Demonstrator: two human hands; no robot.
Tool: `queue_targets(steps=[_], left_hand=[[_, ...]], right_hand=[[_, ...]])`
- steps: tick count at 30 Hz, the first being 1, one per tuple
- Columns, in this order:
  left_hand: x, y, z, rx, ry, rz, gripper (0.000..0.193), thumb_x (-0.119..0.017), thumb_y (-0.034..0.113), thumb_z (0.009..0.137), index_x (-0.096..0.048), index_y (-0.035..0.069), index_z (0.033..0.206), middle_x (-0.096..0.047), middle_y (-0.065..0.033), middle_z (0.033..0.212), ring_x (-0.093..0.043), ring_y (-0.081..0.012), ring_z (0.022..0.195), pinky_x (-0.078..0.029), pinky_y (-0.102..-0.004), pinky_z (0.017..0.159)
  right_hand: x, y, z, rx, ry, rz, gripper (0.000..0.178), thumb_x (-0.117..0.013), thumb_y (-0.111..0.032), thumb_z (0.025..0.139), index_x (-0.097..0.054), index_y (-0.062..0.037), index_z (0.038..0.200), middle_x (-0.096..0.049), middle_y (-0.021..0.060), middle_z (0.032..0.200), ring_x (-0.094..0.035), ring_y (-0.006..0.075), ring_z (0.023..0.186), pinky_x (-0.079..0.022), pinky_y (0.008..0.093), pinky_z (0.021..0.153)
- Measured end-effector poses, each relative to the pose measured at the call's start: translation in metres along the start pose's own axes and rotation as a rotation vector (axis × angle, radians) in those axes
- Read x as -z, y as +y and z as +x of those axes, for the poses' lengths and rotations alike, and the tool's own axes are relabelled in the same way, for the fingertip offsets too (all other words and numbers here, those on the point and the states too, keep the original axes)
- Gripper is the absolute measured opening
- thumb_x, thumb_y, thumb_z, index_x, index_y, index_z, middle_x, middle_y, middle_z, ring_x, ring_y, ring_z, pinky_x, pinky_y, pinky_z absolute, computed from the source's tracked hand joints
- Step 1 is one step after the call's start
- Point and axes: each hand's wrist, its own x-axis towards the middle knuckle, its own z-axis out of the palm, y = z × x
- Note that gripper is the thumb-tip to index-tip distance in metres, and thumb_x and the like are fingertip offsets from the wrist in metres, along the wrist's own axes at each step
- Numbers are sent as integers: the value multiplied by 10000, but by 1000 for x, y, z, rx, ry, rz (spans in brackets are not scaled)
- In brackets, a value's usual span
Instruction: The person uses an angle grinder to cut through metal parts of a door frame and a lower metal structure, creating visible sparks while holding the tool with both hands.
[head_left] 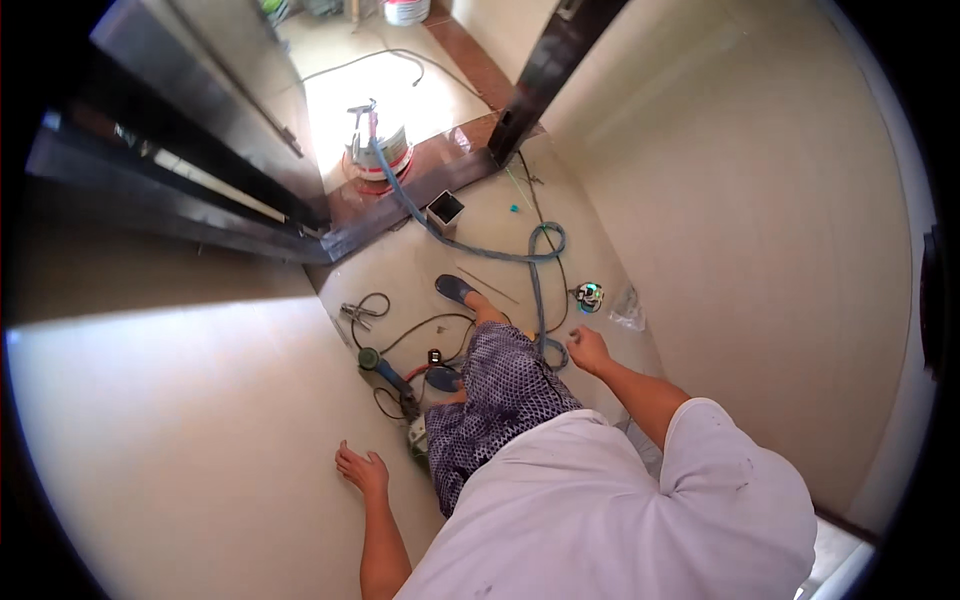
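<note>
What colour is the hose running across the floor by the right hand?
Blue-grey hose, clearest in the head view; it loops beside the right hand.

The person stands by a pale wall. The left hand lies flat on the wall with the fingers spread. The right hand hangs low, just beside a loop of blue hose on the floor. It may be touching the hose, but that is hard to tell. The hose runs up to a white bucket by the doorway. A grinder tool and dark cables lie near the feet. A small square tube stands beside the hose.
</note>
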Motion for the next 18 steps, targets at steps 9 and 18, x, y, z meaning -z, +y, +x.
queue_targets(steps=[9,18], left_hand=[[58,56,62,-260,-132,-31,713,-754,169,920,-436,-11,1532,-487,-264,1481,-471,-465,1364,-385,-557,1181],[103,357,170,-727,-151,-276,578,-696,216,1047,-466,-40,1511,-516,-249,1445,-493,-405,1352,-443,-479,1138]], right_hand=[[4,99,-92,-383,161,130,381,-752,-245,839,-772,3,1127,-778,273,1100,-752,436,1062,-597,474,977],[248,162,113,-352,904,182,628,-715,-383,999,-567,23,1456,-546,311,1513,-446,474,1494,-354,553,1253]])
